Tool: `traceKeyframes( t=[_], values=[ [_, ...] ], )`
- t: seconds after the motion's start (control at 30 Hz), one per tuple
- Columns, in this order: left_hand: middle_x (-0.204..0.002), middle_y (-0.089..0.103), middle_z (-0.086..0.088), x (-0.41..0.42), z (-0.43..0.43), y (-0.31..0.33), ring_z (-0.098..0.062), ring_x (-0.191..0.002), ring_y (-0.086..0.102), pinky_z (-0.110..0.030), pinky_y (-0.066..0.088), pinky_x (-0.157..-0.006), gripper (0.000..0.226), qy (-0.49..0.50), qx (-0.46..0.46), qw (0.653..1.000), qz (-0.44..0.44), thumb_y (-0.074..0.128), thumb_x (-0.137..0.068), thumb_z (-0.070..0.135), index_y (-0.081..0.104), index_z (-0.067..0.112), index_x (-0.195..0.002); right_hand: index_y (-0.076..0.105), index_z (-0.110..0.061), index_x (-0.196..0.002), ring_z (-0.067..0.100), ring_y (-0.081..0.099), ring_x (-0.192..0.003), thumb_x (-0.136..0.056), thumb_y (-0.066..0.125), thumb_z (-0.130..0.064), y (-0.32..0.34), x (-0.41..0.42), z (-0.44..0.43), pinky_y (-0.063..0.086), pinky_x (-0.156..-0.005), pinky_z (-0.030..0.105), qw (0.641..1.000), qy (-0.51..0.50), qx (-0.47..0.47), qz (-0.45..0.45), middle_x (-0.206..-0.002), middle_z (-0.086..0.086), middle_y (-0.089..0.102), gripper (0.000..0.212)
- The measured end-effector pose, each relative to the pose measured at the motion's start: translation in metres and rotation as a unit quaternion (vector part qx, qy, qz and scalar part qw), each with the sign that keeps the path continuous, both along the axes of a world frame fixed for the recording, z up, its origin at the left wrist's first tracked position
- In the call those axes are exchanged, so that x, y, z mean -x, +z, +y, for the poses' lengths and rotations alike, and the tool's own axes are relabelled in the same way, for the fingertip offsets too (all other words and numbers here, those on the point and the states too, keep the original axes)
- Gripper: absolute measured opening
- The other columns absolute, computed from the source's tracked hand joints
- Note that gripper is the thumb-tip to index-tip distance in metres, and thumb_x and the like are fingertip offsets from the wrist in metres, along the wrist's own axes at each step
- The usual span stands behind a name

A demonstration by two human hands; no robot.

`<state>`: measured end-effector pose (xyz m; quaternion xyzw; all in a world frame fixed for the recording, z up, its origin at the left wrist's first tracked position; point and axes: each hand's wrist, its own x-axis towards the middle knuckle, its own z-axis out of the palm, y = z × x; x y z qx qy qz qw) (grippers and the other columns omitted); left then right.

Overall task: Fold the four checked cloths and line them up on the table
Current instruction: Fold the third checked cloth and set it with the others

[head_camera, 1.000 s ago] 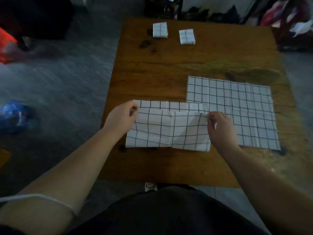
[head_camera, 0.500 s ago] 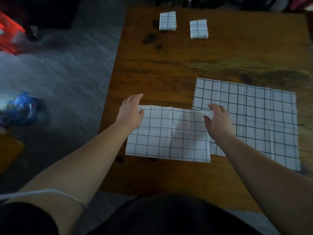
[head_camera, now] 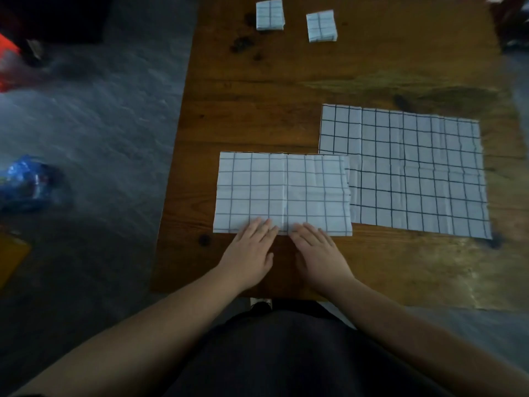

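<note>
A white checked cloth folded in half (head_camera: pixel 283 190) lies flat near the front of the wooden table (head_camera: pixel 286 90). My left hand (head_camera: pixel 252 253) and my right hand (head_camera: pixel 320 253) lie side by side with straight fingers, their tips pressing the cloth's near edge at its middle. The cloth's right end overlaps an unfolded checked cloth (head_camera: pixel 412 173) spread flat to the right. Two small folded checked cloths, one (head_camera: pixel 270 14) and another (head_camera: pixel 321 26), sit side by side at the table's far edge.
Grey floor runs along the table's left side, with a blue bag (head_camera: pixel 25 181) and a red object (head_camera: pixel 8 61) on it. Dark stains (head_camera: pixel 243 44) mark the wood near the small folded cloths. My dark-clothed lap fills the bottom of the view.
Both hands let go of the cloth's far corners after laying the fold down. They slid back to the near edge and now press it flat at the middle.
</note>
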<state>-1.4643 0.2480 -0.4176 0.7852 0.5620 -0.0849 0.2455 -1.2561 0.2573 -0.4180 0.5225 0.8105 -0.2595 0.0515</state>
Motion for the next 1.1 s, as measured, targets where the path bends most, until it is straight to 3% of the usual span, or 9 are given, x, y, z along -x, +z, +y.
traceKeyframes(
  t=[0.1, 0.27, 0.63, 0.8, 1.03, 1.1],
  values=[
    [-0.171, -0.002, -0.004, -0.002, -0.014, -0.012, -0.023, -0.156, -0.01, -0.045, -0.001, -0.127, 0.072, -0.016, 0.015, 0.999, 0.043, 0.033, -0.105, 0.048, 0.002, 0.018, -0.163, 0.009, -0.022, -0.163, 0.016, -0.004, -0.156, -0.105, 0.033, -0.035, -0.007, 0.013, -0.016, -0.005, -0.126, 0.042, 0.998, 0.028, 0.009, -0.06, -0.171, -0.001, 0.003, 0.064],
    [-0.171, -0.002, -0.004, -0.005, -0.017, -0.015, -0.023, -0.156, -0.007, -0.044, -0.004, -0.126, 0.073, -0.014, 0.007, 0.998, 0.053, 0.035, -0.104, 0.047, 0.002, 0.019, -0.163, 0.001, -0.022, -0.162, 0.015, -0.009, -0.156, -0.105, 0.029, -0.04, -0.014, 0.028, -0.019, -0.002, -0.126, 0.048, 0.995, 0.003, 0.016, -0.098, -0.171, -0.003, -0.002, 0.066],
    [-0.17, -0.008, 0.002, 0.018, -0.031, -0.02, -0.019, -0.156, -0.012, -0.052, 0.0, -0.126, 0.067, 0.108, 0.005, 0.991, 0.074, 0.02, -0.106, 0.051, -0.004, 0.026, -0.162, -0.002, -0.023, -0.163, 0.015, -0.006, -0.156, -0.105, 0.024, -0.045, -0.013, 0.018, -0.023, 0.0, -0.126, 0.05, 0.992, -0.057, 0.017, -0.114, -0.17, -0.004, -0.003, 0.066],
    [-0.17, -0.009, 0.0, 0.052, -0.039, -0.017, -0.017, -0.156, -0.011, -0.047, -0.002, -0.126, 0.067, 0.146, 0.015, 0.985, 0.087, 0.016, -0.106, 0.051, -0.007, 0.022, -0.162, -0.009, -0.024, -0.161, 0.013, -0.012, -0.155, -0.106, 0.022, -0.046, -0.013, -0.023, -0.026, -0.003, -0.126, 0.048, 0.983, -0.123, 0.035, -0.135, -0.169, -0.006, -0.01, 0.067],
    [-0.17, -0.003, -0.004, 0.062, -0.036, -0.01, -0.02, -0.156, -0.007, -0.047, -0.001, -0.126, 0.069, 0.152, 0.016, 0.984, 0.097, 0.019, -0.106, 0.052, -0.003, 0.018, -0.162, -0.004, -0.015, -0.162, 0.018, -0.009, -0.156, -0.105, 0.027, -0.044, -0.01, -0.042, -0.026, 0.0, -0.127, 0.045, 0.967, -0.205, 0.046, -0.147, -0.17, 0.004, -0.006, 0.071],
    [-0.17, -0.005, -0.006, 0.052, -0.033, -0.007, -0.022, -0.156, -0.009, -0.049, -0.001, -0.126, 0.069, 0.133, 0.004, 0.987, 0.086, 0.019, -0.106, 0.052, -0.002, 0.018, -0.162, -0.005, -0.016, -0.162, 0.018, -0.009, -0.156, -0.105, 0.028, -0.042, -0.006, -0.03, -0.027, -0.001, -0.127, 0.045, 0.974, -0.182, 0.035, -0.131, -0.17, 0.004, -0.006, 0.071]
  ],
)
